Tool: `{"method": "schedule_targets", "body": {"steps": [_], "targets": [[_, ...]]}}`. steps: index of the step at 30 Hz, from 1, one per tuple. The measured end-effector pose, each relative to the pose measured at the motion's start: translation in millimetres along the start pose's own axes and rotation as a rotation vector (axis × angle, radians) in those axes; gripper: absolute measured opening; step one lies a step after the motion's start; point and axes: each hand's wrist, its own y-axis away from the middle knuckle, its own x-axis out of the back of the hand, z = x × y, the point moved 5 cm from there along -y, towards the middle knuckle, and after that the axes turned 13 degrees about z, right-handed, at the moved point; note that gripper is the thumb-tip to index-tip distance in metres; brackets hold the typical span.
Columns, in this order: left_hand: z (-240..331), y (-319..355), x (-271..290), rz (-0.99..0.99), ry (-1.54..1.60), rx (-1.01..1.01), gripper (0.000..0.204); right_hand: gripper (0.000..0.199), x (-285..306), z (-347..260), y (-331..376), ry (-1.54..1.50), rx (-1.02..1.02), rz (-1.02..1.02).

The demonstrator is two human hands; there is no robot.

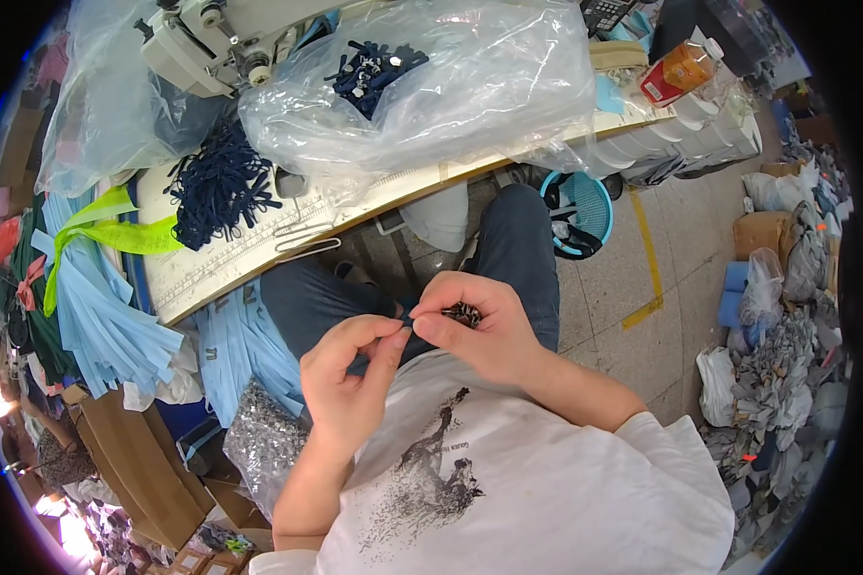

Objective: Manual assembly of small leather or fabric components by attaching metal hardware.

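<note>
Left hand (349, 376): thumb and forefinger pinched, contents indiscernible. Right hand (497, 335): fingers curled around small dark shiny pieces (463, 313).

A sewing workshop; a sewing machine (184, 56), light-blue fabric strips (110, 311); heaped grey scraps (784, 383).

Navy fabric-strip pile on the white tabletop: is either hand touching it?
No: the left hand and right hand are together, away from the pile.

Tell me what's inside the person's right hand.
Small dark pieces with light glints show inside the right hand; its fingers cover the rest, so their number and kind are unclear.
</note>
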Motion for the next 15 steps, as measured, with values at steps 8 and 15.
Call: {"method": "schedule_targets", "body": {"steps": [8,15], "targets": [[13,-4,0,0.066,-0.112,-0.199,0.012,0.016,-7,7,3,-0.068,-0.318,-0.072],[12,-4,-4,0.016,-0.151,-0.272,0.020,0.017,-4,7,2,-0.126,-0.365,-0.050]]}}
